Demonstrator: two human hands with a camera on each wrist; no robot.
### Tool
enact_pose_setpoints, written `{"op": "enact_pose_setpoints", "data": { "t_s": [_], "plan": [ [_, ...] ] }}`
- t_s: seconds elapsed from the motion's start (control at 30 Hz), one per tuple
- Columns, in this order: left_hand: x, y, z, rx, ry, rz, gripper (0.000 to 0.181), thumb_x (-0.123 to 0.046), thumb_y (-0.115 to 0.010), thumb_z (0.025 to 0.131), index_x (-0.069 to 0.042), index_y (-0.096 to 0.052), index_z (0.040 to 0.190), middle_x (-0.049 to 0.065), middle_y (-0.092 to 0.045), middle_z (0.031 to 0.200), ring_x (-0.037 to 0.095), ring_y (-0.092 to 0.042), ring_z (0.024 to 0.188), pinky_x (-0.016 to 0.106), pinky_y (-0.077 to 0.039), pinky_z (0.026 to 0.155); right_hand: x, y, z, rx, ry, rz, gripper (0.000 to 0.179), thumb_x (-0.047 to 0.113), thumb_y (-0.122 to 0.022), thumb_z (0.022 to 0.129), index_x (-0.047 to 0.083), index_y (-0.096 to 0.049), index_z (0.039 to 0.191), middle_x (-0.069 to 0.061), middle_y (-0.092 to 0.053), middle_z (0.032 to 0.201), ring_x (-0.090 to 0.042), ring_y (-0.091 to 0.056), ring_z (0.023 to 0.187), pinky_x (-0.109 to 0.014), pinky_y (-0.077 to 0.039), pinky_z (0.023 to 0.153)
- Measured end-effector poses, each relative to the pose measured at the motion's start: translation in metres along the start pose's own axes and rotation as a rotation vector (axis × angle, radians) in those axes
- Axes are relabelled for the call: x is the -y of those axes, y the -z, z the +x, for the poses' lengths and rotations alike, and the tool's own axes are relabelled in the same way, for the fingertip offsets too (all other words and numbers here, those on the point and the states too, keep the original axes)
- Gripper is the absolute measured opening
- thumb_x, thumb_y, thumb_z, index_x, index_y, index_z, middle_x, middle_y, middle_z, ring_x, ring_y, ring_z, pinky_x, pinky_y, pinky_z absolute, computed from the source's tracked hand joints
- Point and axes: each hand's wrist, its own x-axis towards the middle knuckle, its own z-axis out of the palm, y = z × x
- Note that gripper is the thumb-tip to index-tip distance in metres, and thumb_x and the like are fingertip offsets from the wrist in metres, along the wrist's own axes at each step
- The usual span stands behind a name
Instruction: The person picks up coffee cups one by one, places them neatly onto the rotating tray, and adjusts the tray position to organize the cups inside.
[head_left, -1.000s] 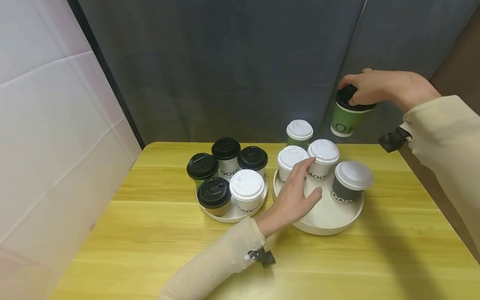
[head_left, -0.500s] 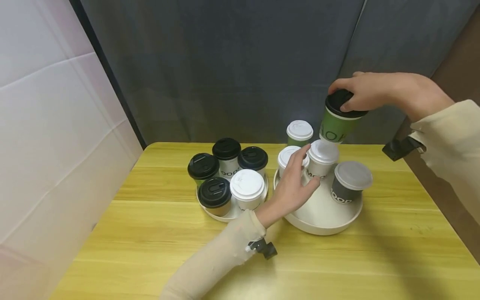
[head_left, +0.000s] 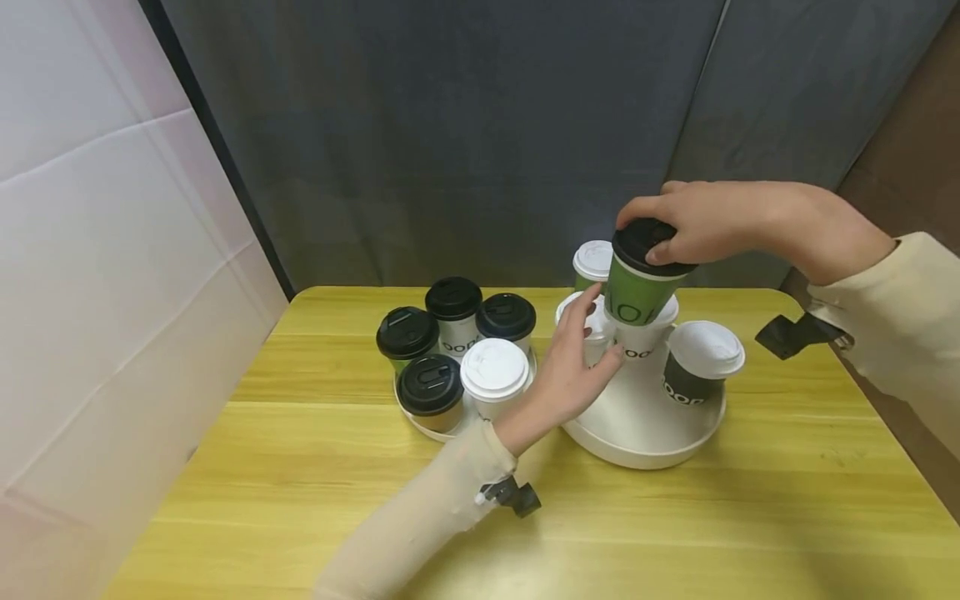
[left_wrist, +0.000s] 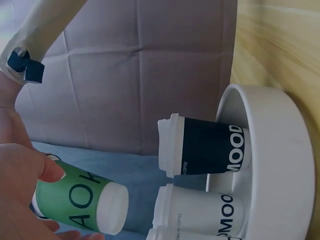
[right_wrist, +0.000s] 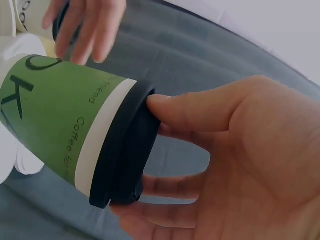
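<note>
My right hand (head_left: 723, 225) grips the black lid of a green paper coffee cup (head_left: 637, 296), fingers and thumb around the lid's edge. In the right wrist view the thumb and fingers pinch the black lid (right_wrist: 127, 145). The cup is held above the larger white round tray (head_left: 637, 458), in front of a white cup (head_left: 637, 343). My left hand (head_left: 562, 375) hovers over that tray's left side, fingers extended, thumb apart, holding nothing. A dark cup with a white lid (head_left: 697, 379) stands at the tray's right; another green cup with a white lid (head_left: 592, 262) is behind.
On the left, a smaller white tray (head_left: 427, 433) carries several cups, mostly black-lidded, one white-lidded cup (head_left: 493, 375). The wooden table (head_left: 300, 467) ends at a dark grey curtain (head_left: 480, 142). A white cloth panel (head_left: 112, 250) stands left.
My right hand has brought the green cup left and down, from beyond the tray's back right to above its cups. My left hand has shifted slightly left.
</note>
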Motion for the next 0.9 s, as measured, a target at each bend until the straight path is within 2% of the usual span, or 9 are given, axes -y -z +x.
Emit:
{"op": "enact_pose_setpoints", "data": {
  "t_s": [0.33,0.57,0.7,0.9],
  "plan": [
    [0.002,0.004,-0.031,0.037,0.024,0.02,0.076,-0.019,-0.059,0.092,-0.017,-0.019,0.156,0.006,-0.033,0.158,0.023,-0.042,0.142,0.031,-0.044,0.113,0.015,-0.029,-0.008,-0.03,0.086,0.05,0.053,0.029,-0.063,0.094,0.032,-0.044,0.144,-0.018,-0.053,0.127,-0.032,-0.059,0.104,-0.05,-0.05,0.087],
    [0.006,0.001,-0.053,0.082,0.038,0.004,0.08,-0.02,-0.059,0.091,-0.013,-0.014,0.157,0.009,-0.028,0.161,0.024,-0.036,0.146,0.038,-0.041,0.116,0.026,-0.053,-0.01,-0.049,0.137,0.067,0.052,0.027,-0.066,0.093,0.03,-0.048,0.142,-0.017,-0.055,0.122,-0.027,-0.059,0.099,-0.048,-0.052,0.085],
    [0.011,-0.001,-0.063,0.083,0.03,0.011,0.082,-0.018,-0.06,0.091,-0.008,-0.012,0.157,0.012,-0.027,0.16,0.026,-0.035,0.146,0.04,-0.042,0.115,0.032,-0.067,-0.01,-0.078,0.198,0.064,0.051,0.026,-0.068,0.091,0.029,-0.051,0.14,-0.015,-0.057,0.117,-0.027,-0.059,0.097,-0.047,-0.053,0.084],
    [0.018,-0.005,-0.073,0.091,0.066,0.014,0.084,-0.018,-0.06,0.091,-0.008,-0.01,0.157,0.013,-0.025,0.161,0.024,-0.031,0.148,0.039,-0.04,0.117,0.036,-0.088,-0.007,-0.135,0.253,0.081,0.05,0.024,-0.071,0.089,0.029,-0.054,0.136,-0.014,-0.058,0.115,-0.026,-0.06,0.093,-0.047,-0.054,0.082]
  ]
}}
